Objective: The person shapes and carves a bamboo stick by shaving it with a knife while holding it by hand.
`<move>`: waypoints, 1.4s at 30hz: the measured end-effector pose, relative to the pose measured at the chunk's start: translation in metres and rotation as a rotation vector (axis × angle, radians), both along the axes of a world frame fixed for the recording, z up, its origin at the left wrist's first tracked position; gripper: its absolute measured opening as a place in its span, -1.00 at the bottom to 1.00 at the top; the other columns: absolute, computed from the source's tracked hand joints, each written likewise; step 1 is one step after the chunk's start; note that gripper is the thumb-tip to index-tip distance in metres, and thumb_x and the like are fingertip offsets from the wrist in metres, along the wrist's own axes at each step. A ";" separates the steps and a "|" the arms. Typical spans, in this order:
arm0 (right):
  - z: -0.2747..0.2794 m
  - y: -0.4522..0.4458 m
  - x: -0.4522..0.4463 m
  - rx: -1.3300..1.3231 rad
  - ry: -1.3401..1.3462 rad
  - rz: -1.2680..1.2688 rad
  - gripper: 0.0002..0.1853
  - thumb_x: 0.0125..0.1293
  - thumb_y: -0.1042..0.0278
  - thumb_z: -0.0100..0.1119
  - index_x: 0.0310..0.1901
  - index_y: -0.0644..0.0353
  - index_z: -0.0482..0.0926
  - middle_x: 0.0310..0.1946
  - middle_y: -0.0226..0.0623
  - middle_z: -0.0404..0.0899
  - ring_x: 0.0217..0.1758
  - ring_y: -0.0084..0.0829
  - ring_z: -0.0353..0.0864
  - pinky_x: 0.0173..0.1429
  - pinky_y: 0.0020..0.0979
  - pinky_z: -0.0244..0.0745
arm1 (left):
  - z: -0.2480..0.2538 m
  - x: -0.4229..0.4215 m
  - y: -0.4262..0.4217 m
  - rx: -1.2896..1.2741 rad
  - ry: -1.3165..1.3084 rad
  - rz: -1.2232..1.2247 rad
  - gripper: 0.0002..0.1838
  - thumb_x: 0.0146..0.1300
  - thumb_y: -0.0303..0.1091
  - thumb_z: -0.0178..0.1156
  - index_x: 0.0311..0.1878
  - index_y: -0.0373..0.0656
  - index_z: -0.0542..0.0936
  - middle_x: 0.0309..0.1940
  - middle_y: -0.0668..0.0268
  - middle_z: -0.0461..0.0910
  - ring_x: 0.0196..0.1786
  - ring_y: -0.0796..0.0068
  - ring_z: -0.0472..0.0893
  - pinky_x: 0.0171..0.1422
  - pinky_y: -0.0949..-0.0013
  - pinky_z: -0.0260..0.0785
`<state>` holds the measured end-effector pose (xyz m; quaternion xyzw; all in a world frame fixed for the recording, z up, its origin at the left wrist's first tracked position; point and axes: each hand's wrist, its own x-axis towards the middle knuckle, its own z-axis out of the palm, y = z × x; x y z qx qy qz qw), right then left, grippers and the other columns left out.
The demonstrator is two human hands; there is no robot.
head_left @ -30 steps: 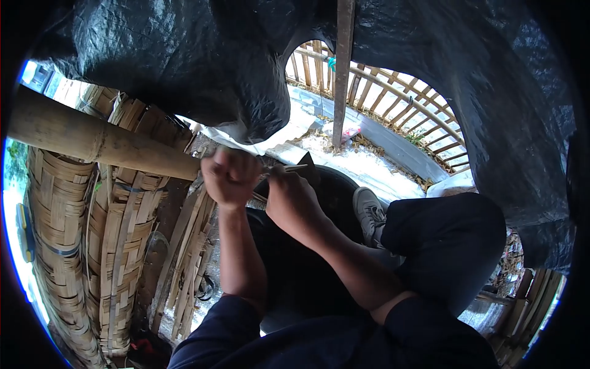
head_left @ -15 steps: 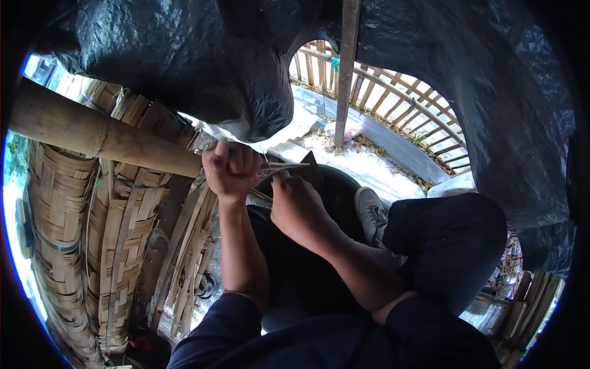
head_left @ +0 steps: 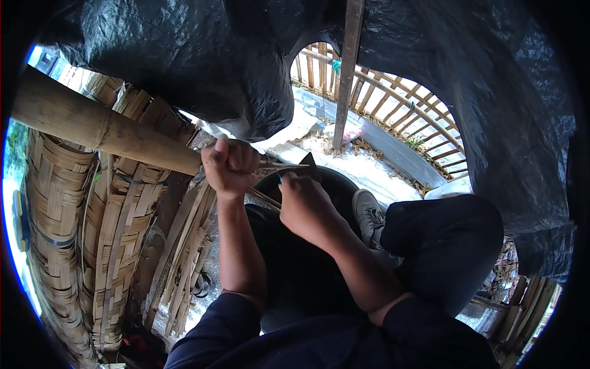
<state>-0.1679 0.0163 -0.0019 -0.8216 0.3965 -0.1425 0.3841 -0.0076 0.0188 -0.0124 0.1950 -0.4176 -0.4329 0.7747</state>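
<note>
My left hand (head_left: 230, 167) is a fist in front of my body, thumb up, close to the end of a thick bamboo pole (head_left: 104, 129). From its right side sticks out a thin pale strip (head_left: 289, 166), which seems to be gripped in it. My right hand (head_left: 305, 200) is closed just below the strip's far end, with a small blue bit showing at its fingertips. What the right fingers hold is too small to name. A dark pointed piece (head_left: 309, 165) stands behind the strip, above a black round container (head_left: 335, 181).
Rolled woven bamboo panels (head_left: 55, 227) and split strips (head_left: 184, 258) stand on the left. Dark plastic sheeting (head_left: 184, 55) hangs overhead, with an upright post (head_left: 346, 80) in front. A slatted bamboo fence (head_left: 393, 98) lies beyond. My bent knee (head_left: 448, 240) and shoe (head_left: 369, 215) are at the right.
My right hand has moved a little right and down, away from my left fist, and the blue bit now shows. More of the pale strip shows than at first.
</note>
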 end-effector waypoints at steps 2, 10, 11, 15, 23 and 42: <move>0.013 0.009 -0.003 0.085 0.071 0.002 -0.90 0.15 0.58 0.05 -0.34 0.47 0.48 -0.48 0.23 0.57 -0.32 0.11 0.65 -0.20 -0.09 0.59 | -0.006 0.008 0.001 0.002 0.053 0.031 -0.41 0.43 -0.18 -0.07 -0.77 -0.08 0.06 -0.83 0.48 -0.02 -0.78 0.60 -0.01 -0.68 0.43 -0.21; 0.015 0.002 -0.010 0.041 0.090 -0.004 -0.90 0.10 0.62 0.05 -0.33 0.47 0.49 -0.46 0.22 0.58 -0.29 0.10 0.66 -0.17 -0.08 0.59 | -0.004 -0.001 -0.002 0.011 0.012 0.007 -0.42 0.41 -0.19 -0.07 -0.77 -0.08 0.06 -0.83 0.48 -0.03 -0.77 0.60 -0.01 -0.68 0.44 -0.21; 0.015 0.002 -0.007 0.047 0.089 -0.003 -0.90 0.10 0.62 0.05 -0.33 0.47 0.49 -0.46 0.22 0.58 -0.29 0.10 0.66 -0.17 -0.08 0.59 | -0.006 0.001 -0.001 0.002 0.029 0.009 -0.42 0.41 -0.21 -0.07 -0.77 -0.08 0.06 -0.83 0.48 -0.03 -0.77 0.60 -0.01 -0.68 0.44 -0.21; 0.004 -0.003 0.006 -0.003 0.111 -0.016 -0.87 0.14 0.57 0.06 -0.28 0.45 0.49 -0.44 0.17 0.60 -0.26 0.05 0.68 -0.16 -0.11 0.61 | 0.006 -0.014 -0.001 0.026 -0.035 0.016 -0.42 0.41 -0.21 -0.08 -0.78 -0.08 0.06 -0.83 0.47 -0.02 -0.77 0.60 -0.01 -0.68 0.44 -0.21; -0.012 0.006 0.018 0.011 0.217 -0.090 -0.85 0.24 0.50 -0.01 -0.27 0.43 0.49 -0.40 0.16 0.62 -0.25 -0.01 0.70 -0.19 -0.16 0.64 | 0.000 -0.008 -0.002 0.024 0.024 -0.028 -0.43 0.41 -0.21 -0.07 -0.78 -0.09 0.08 -0.84 0.47 -0.01 -0.77 0.60 -0.01 -0.68 0.44 -0.21; -0.031 -0.001 0.024 0.013 -0.032 -0.164 -0.85 0.20 0.53 0.07 -0.30 0.50 0.43 -0.51 0.27 0.55 -0.32 0.16 0.64 -0.24 -0.05 0.59 | -0.003 0.002 -0.003 -0.016 0.051 0.012 -0.41 0.45 -0.17 -0.12 -0.77 -0.10 0.08 -0.83 0.47 -0.02 -0.76 0.59 -0.01 -0.65 0.41 -0.20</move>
